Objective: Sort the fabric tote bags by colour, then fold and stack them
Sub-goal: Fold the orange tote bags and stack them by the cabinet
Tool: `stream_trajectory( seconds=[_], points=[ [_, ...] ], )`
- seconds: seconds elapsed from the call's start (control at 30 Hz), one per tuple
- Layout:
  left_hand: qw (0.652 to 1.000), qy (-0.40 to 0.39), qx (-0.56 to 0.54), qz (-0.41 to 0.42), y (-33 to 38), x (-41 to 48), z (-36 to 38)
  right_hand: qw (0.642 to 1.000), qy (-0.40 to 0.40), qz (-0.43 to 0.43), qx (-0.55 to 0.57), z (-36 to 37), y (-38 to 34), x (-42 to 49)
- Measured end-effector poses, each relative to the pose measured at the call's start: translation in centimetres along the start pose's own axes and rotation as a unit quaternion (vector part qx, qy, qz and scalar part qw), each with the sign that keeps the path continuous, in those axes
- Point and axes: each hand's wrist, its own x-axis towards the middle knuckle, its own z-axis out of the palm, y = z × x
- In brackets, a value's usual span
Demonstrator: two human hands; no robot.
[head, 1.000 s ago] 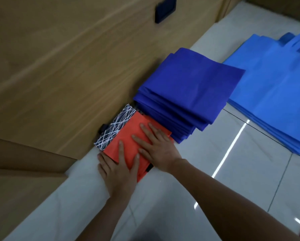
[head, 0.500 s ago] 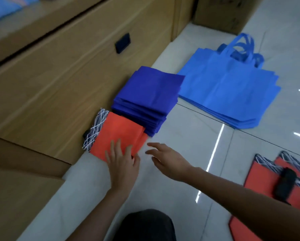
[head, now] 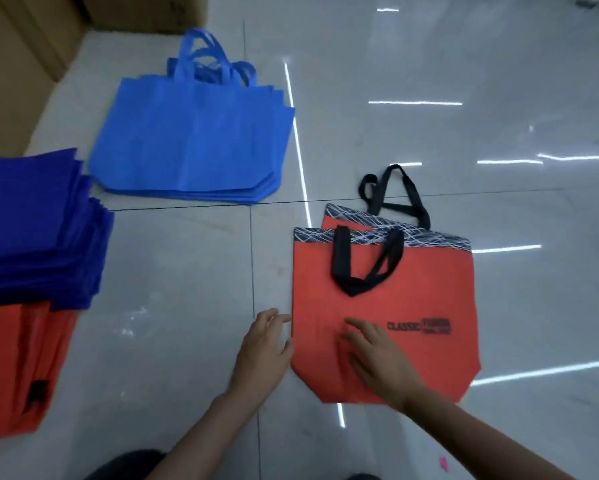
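the right hand lies over the lower left part of the red bag, fingers straight and spread, pinching nothing. the blur hides whether the palm presses the cloth or only rests lightly on it. the left hand is just beside it, off the bag and over the floor. its fingers are loose and slightly apart and it holds nothing. its fingertips are at the bag's left edge, touching or just short, i cannot tell.

the red bag lies flat and unfolded under the right hand, mouth away from the person. its black handles are flopped down onto its face, beyond the fingertips. a black print sits just right of the right hand's fingers. a second red bag lies beneath, turned a little, its patterned band and black loops showing past the far edge.

well to the left of the left hand, a folded red bag lies on the floor. the dark blue stack of folded bags sits just beyond it, touching its far edge. farther off, beyond and left of both hands, a pile of light blue bags lies flat and unfolded, handles pointing away. a wooden cabinet stands at the far left.
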Motion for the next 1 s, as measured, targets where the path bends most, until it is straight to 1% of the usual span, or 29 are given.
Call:
stream_trajectory(
  seconds=[0.1,0.17,0.2,0.23,0.33,0.4,0.43,0.47,0.53,0.6,0.67,0.7,0.73,0.77,0.83,0.9,0.93,1.0],
  points=[
    [0.994,-0.061,0.044,0.081,-0.3,0.1,2.9,0.989,-0.083,-0.036,-0.117,2.3,3.2,-3.6],
    [0.987,-0.086,0.073,0.113,-0.8,0.1,3.9,0.977,-0.115,-0.047,-0.171,3.5,3.9,-4.5],
    [0.984,-0.109,0.074,0.118,-1.0,0.0,4.1,0.976,-0.115,-0.043,-0.178,3.9,3.9,-4.7],
    [0.981,-0.127,0.071,0.124,-1.1,-0.2,4.1,0.978,-0.099,-0.045,-0.176,4.1,3.7,-4.8],
    [0.971,-0.147,0.096,0.161,-1.5,-0.6,4.2,0.985,-0.048,-0.048,-0.161,4.2,2.9,-4.5],
    [0.965,-0.158,0.127,0.168,-1.7,-0.6,3.9,0.989,-0.015,-0.045,-0.140,4.2,2.5,-4.2],
    [0.963,-0.148,0.141,0.175,-1.6,-0.5,3.8,0.991,-0.006,-0.042,-0.125,4.1,2.1,-4.1],
    [0.963,-0.119,0.157,0.185,-1.6,-0.3,3.6,0.992,0.009,-0.049,-0.112,4.1,1.7,-4.0],
    [0.967,-0.028,0.171,0.188,-1.9,0.3,3.2,0.995,0.033,-0.079,-0.052,3.6,0.8,-3.5],
    [0.969,0.019,0.170,0.175,-2.1,1.2,2.4,0.993,0.082,-0.085,-0.019,2.3,0.5,-2.4],
    [0.965,0.041,0.198,0.167,-2.1,2.5,2.0,0.984,0.163,-0.055,-0.037,0.8,1.1,-0.4],
    [0.964,0.043,0.213,0.152,-1.7,3.3,1.9,0.983,0.178,-0.020,-0.046,0.0,1.7,0.9],
    [0.966,0.039,0.224,0.125,-1.2,4.1,1.8,0.985,0.161,0.019,-0.054,-0.7,2.3,2.1],
    [0.969,0.018,0.232,0.086,-0.6,4.9,1.6,0.990,0.121,0.045,-0.063,-1.2,3.0,3.3],
    [0.968,-0.040,0.247,0.025,-0.2,6.1,1.6,0.991,0.034,0.035,-0.125,-1.7,3.7,5.2],
    [0.962,-0.092,0.256,0.014,-0.7,7.0,1.8,0.983,-0.032,0.001,-0.181,-1.8,3.9,6.4],
    [0.961,-0.107,0.255,0.016,-1.1,7.1,1.8,0.982,-0.038,-0.005,-0.187,-1.7,4.0,6.7],
    [0.958,-0.116,0.259,0.024,-1.9,7.3,1.8,0.987,-0.021,-0.012,-0.161,-2.3,4.3,7.4]
  ],
)
